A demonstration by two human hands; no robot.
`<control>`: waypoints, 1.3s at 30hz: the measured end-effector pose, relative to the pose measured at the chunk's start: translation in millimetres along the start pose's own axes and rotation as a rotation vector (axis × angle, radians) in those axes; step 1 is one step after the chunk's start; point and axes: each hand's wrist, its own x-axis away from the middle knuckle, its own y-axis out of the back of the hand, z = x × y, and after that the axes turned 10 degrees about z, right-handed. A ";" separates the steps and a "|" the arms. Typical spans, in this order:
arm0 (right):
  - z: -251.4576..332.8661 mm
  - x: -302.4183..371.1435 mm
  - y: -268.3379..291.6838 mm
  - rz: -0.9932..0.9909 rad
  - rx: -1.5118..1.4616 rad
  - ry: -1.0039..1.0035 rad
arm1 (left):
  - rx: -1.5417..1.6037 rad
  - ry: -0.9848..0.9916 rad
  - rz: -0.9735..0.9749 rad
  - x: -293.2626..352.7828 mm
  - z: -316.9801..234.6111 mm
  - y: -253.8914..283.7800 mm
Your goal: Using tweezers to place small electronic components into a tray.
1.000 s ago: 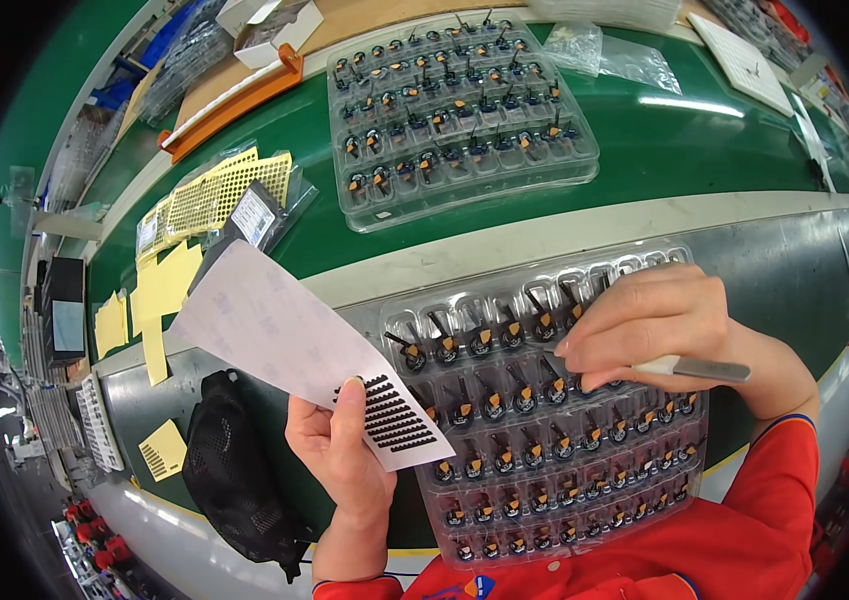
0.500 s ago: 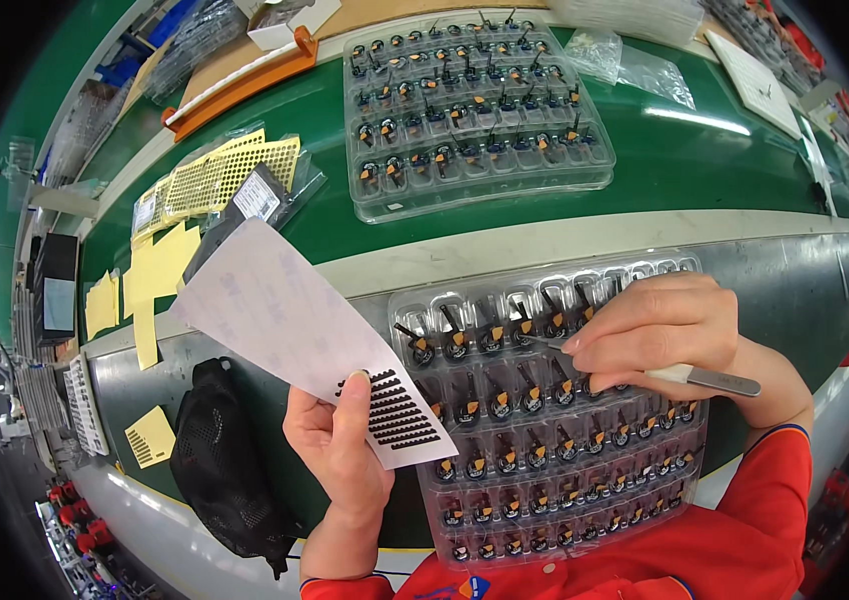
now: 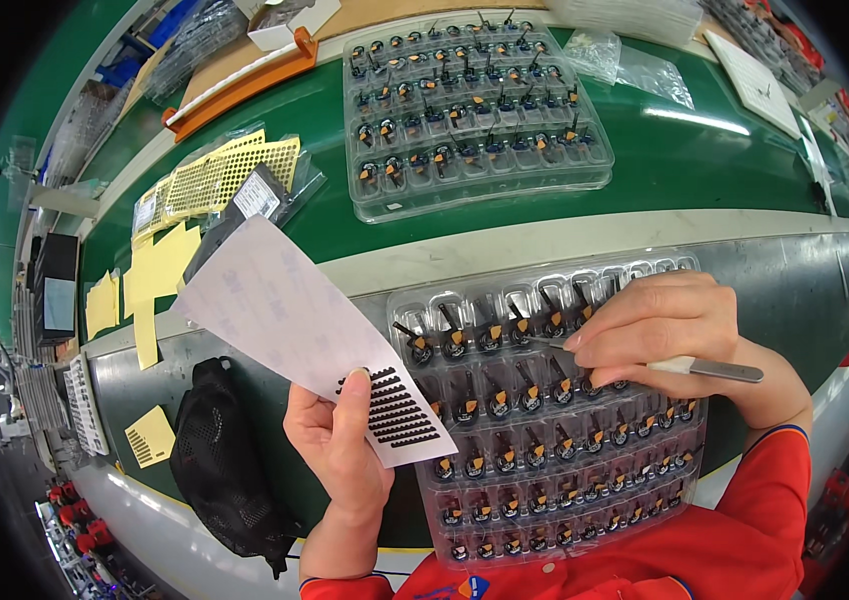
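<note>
My left hand (image 3: 345,430) pinches a pale backing sheet (image 3: 275,285) near its lower end, thumb on top, beside rows of small black stickers (image 3: 405,412). Between the fingers of my right hand (image 3: 660,325) is a pair of tweezers (image 3: 715,368), its tips at a small part in the top row of a clear plastic tray (image 3: 435,483). In the tray's pockets lie several small round black parts (image 3: 500,403) with black tails and orange patches. My right hand covers some pockets at the tray's upper right.
Beyond stands a stack of similar filled trays (image 3: 480,180). At the left lie yellow sticker sheets (image 3: 215,178), a yellow piece with black stickers (image 3: 150,437) and a black mesh bag (image 3: 225,460). An orange-edged rack (image 3: 245,85) is farther back.
The tweezers have shifted very slightly, their rear end a little to the right. The tray has moved a tiny bit to the left. My left hand stays where it was.
</note>
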 end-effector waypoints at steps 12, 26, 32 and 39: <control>-5.6 -0.5 8.3 -0.254 -0.337 -0.178 | -0.036 -0.007 0.021 1.4 -10.7 1.1; 39.8 -33.7 -8.0 -0.142 -0.753 -0.309 | -0.120 0.161 0.373 19.5 -21.8 -6.9; 48.6 -37.0 -12.0 -0.096 -0.650 -0.320 | -0.134 0.125 0.409 24.7 -22.3 -8.6; 49.8 -36.3 -15.4 -0.080 -0.625 -0.346 | -0.155 0.120 0.417 25.9 -23.4 -9.9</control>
